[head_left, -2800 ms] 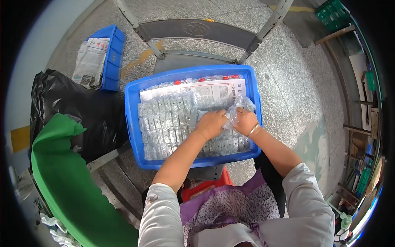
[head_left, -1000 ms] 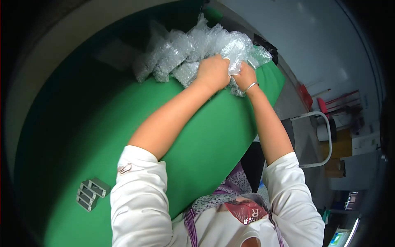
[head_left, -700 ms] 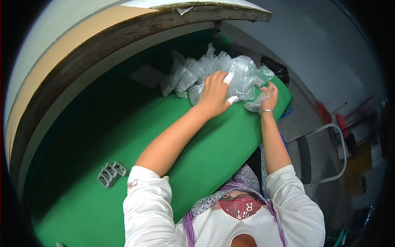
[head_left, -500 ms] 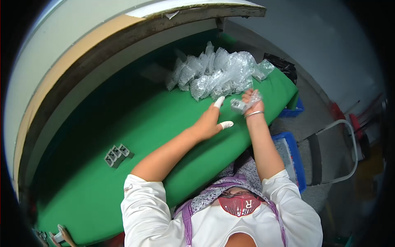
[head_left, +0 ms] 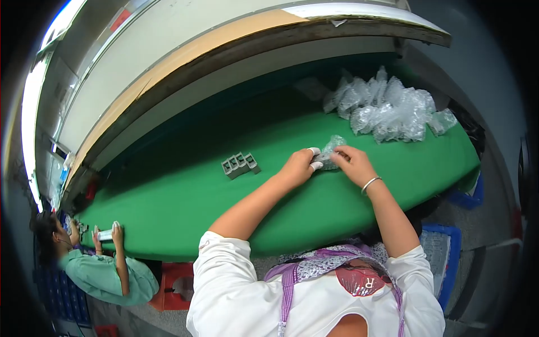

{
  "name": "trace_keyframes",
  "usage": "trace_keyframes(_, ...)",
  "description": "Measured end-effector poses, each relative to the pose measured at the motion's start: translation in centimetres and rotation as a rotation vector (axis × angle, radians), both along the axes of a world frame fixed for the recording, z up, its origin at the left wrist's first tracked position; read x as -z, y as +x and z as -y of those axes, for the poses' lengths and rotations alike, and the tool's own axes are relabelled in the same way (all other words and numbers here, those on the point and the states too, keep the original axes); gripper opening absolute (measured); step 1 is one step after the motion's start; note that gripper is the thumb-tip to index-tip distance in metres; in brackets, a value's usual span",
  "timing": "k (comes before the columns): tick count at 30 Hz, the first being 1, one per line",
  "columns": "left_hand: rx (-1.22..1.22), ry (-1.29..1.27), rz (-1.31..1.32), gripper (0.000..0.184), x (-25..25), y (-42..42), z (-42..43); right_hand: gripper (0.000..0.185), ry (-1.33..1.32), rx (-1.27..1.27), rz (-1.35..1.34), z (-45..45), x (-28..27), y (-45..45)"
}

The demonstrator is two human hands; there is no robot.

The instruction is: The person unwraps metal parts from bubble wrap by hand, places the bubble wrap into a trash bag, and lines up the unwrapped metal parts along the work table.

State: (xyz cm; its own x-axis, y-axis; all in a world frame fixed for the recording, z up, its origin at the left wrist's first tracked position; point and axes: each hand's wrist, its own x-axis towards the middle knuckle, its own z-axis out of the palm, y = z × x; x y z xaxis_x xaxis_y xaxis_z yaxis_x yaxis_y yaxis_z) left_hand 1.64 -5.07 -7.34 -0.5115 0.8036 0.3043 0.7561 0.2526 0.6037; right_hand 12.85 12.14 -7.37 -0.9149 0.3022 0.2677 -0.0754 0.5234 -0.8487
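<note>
A small, clear bubble-wrap packet (head_left: pixel 335 144) was pinched by the nearly closed left grip (head_left: pixel 299 167) and right grip (head_left: pixel 358 168), seemingly steadied from both sides, over the green cloth-covered counter (head_left: pixel 314 213). Grey, hollow, metal-looking blocks (head_left: pixel 240 171) were grouped left of the left grip, apparently within reach; beyond the right grip, crumpled clear bubble wrap (head_left: pixel 396 115) was heaped aside.
</note>
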Motion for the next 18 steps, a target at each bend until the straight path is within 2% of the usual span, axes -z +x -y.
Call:
trace_keyframes(1, 0.006, -0.043, 0.004, 0.028, 0.3, 0.0, 0.3, 0.02, 0.151, 0.027, -0.03, 1.0, -0.2, 0.0)
trace_keyframes(5, -0.011, -0.115, 0.129, 0.032, -2.3, 0.5, 2.4, 0.016, 0.283, 0.007, -0.121, 1.6, 1.4, -2.3)
trace_keyframes(7, 0.094, -0.117, 0.043, 0.037, -3.0, -0.5, 2.3, 0.011, 0.504, 0.007, -0.266, 1.7, -0.9, -2.2)
trace_keyframes(9, 0.12, -0.095, -0.029, 0.037, -5.3, -0.8, 2.9, 0.013, 0.568, -0.025, -0.376, 2.4, -4.4, -2.7)
trace_keyframes(11, 0.076, -0.071, -0.064, 0.043, -8.4, -1.1, 3.5, 0.012, 0.574, -0.023, -0.371, 2.5, -6.6, -3.5)
trace_keyframes(14, 0.02, 0.029, 0.017, 0.047, -11.1, -2.7, 3.9, 0.011, 0.314, -0.087, -0.441, 1.7, -8.4, -6.0)
trace_keyframes(15, -0.038, 0.095, 0.037, 0.045, -11.9, -2.6, 4.0, 0.011, 0.314, -0.09, -0.438, 1.7, -9.0, -6.3)
trace_keyframes(17, -0.151, 0.328, 0.11, 0.038, -11.0, -3.1, 4.1, 0.013, -0.233, -0.1, -0.248, 1.7, -10.1, -6.5)
trace_keyframes(18, -0.216, 0.352, 0.153, 0.036, -10.2, -3.2, 4.0, 0.017, -0.301, -0.103, -0.285, 1.1, -9.9, -6.7)
